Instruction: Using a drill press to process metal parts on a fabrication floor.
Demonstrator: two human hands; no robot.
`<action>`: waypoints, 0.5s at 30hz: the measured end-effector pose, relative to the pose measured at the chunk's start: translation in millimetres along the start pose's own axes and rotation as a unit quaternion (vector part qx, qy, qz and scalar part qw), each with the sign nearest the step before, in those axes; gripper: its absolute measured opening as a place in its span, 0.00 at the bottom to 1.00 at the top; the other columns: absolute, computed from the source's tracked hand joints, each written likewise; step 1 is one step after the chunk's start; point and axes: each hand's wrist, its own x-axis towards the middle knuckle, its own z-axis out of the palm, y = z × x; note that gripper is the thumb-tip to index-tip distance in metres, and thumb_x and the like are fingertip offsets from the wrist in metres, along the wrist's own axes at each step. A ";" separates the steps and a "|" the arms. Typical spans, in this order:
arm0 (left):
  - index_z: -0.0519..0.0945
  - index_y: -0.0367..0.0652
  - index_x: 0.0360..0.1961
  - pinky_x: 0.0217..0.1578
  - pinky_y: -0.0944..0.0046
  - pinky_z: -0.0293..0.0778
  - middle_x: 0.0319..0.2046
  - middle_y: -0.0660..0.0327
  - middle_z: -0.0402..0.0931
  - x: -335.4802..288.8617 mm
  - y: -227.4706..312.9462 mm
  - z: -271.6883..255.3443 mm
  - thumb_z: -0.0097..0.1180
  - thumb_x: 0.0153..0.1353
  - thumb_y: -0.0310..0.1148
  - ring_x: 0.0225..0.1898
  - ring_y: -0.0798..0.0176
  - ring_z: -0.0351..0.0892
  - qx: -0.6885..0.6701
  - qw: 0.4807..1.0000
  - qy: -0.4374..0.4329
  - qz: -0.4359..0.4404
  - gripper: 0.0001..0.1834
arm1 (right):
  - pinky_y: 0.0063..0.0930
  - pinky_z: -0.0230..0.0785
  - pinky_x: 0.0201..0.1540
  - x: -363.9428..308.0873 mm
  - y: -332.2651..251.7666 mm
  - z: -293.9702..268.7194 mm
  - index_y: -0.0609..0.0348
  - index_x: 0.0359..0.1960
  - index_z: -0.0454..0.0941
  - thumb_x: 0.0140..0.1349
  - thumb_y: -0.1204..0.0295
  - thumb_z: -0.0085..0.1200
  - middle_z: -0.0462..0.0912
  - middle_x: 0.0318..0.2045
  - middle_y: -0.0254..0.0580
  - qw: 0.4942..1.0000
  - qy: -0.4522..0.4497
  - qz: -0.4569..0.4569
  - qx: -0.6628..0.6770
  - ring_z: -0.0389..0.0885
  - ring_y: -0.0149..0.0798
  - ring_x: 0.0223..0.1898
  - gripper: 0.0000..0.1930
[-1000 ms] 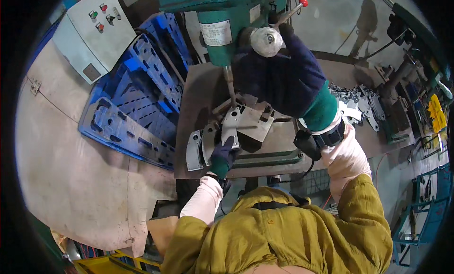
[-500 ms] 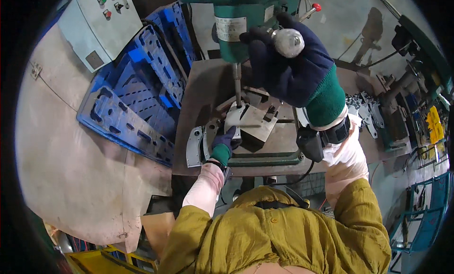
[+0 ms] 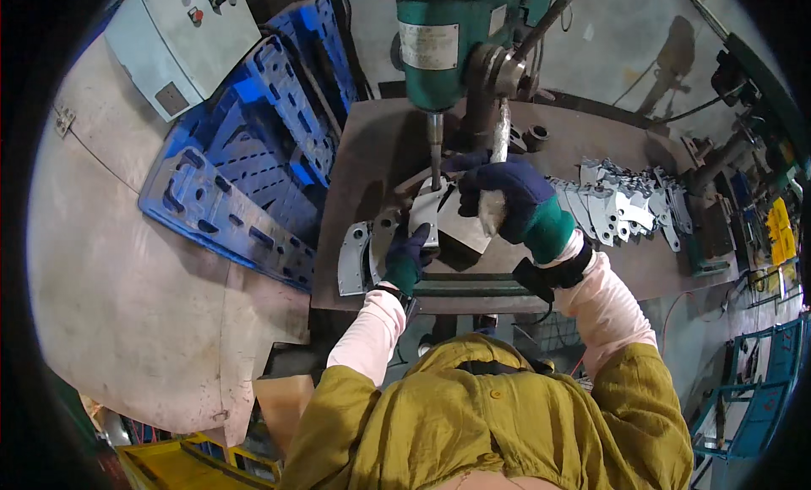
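A green drill press (image 3: 431,83) stands over the bench, its spindle (image 3: 435,135) coming down to a flat grey metal plate (image 3: 424,218). The plate lies on a steel fixture block (image 3: 466,230). My left hand (image 3: 407,255), in a dark glove with a green cuff, grips the plate's near end, thumb on top. Gloved likewise, my right hand (image 3: 522,193) is closed round the wrapped feed handle (image 3: 502,133), whose end shows below the fingers. The bit's tip meets the plate; how deep it goes cannot be seen.
Curved metal plates (image 3: 353,258) lie left of the fixture. A pile of similar plates (image 3: 621,204) covers the bench's right side. Blue plastic pallets (image 3: 236,211) lean at left beside a grey control box (image 3: 182,46). A green-edged rail (image 3: 473,285) runs along the near side.
My right hand has swung the feed handle down and toward me, from beside the drill head to just above the fixture. My left hand stays on the plate.
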 end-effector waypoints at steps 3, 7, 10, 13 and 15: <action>0.75 0.54 0.60 0.33 0.62 0.81 0.44 0.59 0.79 -3.4 0.6 1.9 0.60 0.63 0.40 0.37 0.61 0.83 0.015 1.000 0.012 -0.008 0.23 | 0.31 0.77 0.39 3.1 6.7 -2.3 0.67 0.46 0.79 0.58 0.80 0.54 0.83 0.45 0.47 0.996 -0.007 0.073 -0.049 0.83 0.37 0.33 0.14; 0.76 0.51 0.60 0.34 0.60 0.80 0.44 0.55 0.82 14.2 -16.5 -12.7 0.57 0.65 0.46 0.38 0.59 0.83 0.042 0.998 0.039 -0.027 0.24 | 0.29 0.76 0.36 -2.2 28.0 0.0 0.68 0.43 0.80 0.57 0.78 0.55 0.84 0.38 0.42 0.983 0.005 0.076 -0.164 0.82 0.34 0.31 0.12; 0.80 0.46 0.54 0.39 0.55 0.78 0.44 0.51 0.82 16.5 -18.3 -20.0 0.57 0.62 0.53 0.39 0.53 0.83 0.238 0.967 0.036 0.087 0.26 | 0.31 0.74 0.34 2.7 35.0 7.2 0.62 0.41 0.80 0.54 0.73 0.58 0.84 0.31 0.44 0.955 0.132 0.265 -0.031 0.82 0.37 0.28 0.13; 0.79 0.44 0.54 0.42 0.55 0.76 0.48 0.50 0.81 5.3 9.2 1.7 0.60 0.57 0.56 0.42 0.49 0.83 0.353 0.932 0.078 0.033 0.31 | 0.32 0.74 0.33 -0.8 52.0 4.8 0.58 0.41 0.81 0.53 0.68 0.60 0.84 0.28 0.45 0.904 0.236 0.355 0.013 0.81 0.36 0.27 0.14; 0.83 0.42 0.47 0.44 0.53 0.74 0.44 0.48 0.82 6.5 1.5 3.0 0.60 0.54 0.62 0.42 0.48 0.83 0.336 0.931 0.110 0.091 0.34 | 0.33 0.74 0.34 -5.3 65.7 1.2 0.57 0.42 0.81 0.54 0.64 0.61 0.84 0.27 0.46 0.901 0.267 0.337 -0.049 0.82 0.38 0.27 0.16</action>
